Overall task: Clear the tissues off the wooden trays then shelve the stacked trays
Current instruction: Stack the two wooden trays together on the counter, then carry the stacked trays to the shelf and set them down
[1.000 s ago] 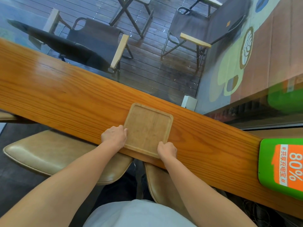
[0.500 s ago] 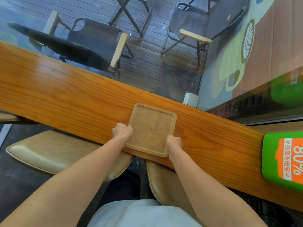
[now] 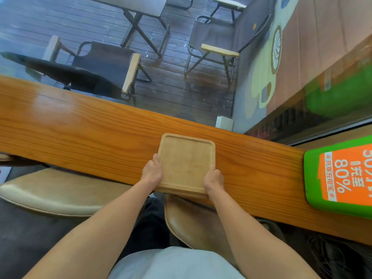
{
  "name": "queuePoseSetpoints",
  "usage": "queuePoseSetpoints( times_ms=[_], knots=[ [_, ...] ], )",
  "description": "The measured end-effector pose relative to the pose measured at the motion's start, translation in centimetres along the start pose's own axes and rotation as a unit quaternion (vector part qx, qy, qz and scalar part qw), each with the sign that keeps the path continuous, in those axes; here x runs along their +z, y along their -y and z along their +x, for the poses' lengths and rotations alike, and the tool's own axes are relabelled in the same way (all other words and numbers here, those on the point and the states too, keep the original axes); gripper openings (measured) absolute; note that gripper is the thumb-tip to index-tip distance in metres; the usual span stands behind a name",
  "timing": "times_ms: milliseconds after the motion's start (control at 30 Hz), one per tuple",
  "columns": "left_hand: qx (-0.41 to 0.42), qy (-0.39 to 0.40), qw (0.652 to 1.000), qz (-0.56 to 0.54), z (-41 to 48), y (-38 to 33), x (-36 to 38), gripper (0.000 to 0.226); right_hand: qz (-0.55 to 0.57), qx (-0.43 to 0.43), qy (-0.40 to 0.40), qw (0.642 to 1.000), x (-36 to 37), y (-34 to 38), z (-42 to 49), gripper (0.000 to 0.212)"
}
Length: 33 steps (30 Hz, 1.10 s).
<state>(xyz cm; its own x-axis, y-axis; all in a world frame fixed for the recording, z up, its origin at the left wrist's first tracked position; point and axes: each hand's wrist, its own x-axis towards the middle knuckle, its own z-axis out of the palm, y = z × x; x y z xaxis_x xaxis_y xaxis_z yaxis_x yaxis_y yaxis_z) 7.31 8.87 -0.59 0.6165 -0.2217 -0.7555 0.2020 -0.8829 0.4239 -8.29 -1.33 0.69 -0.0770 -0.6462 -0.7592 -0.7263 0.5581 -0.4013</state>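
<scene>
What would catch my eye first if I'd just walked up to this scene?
Probably the pale wooden tray at the middle of the long orange-brown counter, gripped at its near corners by the left hand and the right hand; no tissue lies on it. Next, the bright green and orange sign at the counter's right end. Beyond the glass, dark folding chairs stand on a wet deck.

your left hand [image 3: 152, 171] and right hand [image 3: 213, 179] grip opposite sides of the square pale wooden tray [image 3: 186, 165] on the long orange-brown wooden counter [image 3: 84, 133].
</scene>
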Motion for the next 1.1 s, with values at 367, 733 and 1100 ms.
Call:
queuePoseSetpoints(
  times_ms=[367,733,1100],
  knots=[
    [0.193,-0.006,0.980,0.039,-5.8,-7.4,-0.8,0.066,0.119,-0.080,0.030,0.989,-7.8,1.0,-1.9,0.056],
    [0.322,0.117,0.937,0.061,-13.3,-12.2,2.1,0.059,0.320,-0.113,-0.077,0.938,-16.6,-3.3,-9.6,0.045],
    [0.477,0.200,0.844,0.138,-26.4,-9.6,10.3,0.059,0.396,-0.075,-0.265,0.876,-24.1,-16.3,-18.0,0.057]
  ],
)
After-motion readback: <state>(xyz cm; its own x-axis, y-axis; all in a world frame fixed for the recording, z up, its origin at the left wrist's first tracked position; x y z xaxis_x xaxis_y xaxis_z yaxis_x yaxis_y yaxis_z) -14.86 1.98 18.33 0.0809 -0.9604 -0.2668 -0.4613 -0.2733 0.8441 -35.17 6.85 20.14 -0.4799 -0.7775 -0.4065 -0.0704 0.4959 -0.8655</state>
